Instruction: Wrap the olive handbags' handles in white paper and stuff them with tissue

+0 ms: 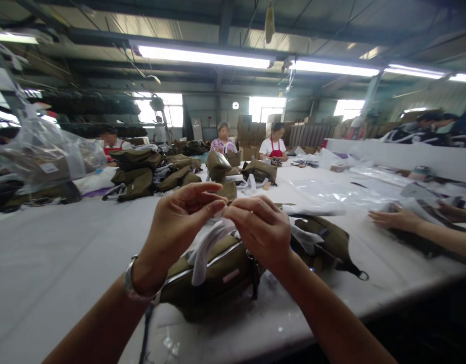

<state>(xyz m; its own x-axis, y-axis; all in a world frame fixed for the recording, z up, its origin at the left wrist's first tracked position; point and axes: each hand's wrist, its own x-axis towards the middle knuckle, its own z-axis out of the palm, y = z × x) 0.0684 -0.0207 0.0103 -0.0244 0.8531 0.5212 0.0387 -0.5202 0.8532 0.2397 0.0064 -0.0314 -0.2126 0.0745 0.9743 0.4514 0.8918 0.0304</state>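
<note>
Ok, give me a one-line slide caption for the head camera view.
Left hand and right hand, fingertips close together, above an olive-green zippered bag on a white worktable.

Factory workshop, bag-making by look of it: olive zip bags lay near and in far-left heap on long white worktable; co-workers in red aprons sat beyond; stacked cartons stood far back; fluorescent tubes hung under steel roof beams.

The front bag lies toward the near edge of the worktop, a second bag to its right, a bag pile behind, leftward.
</note>
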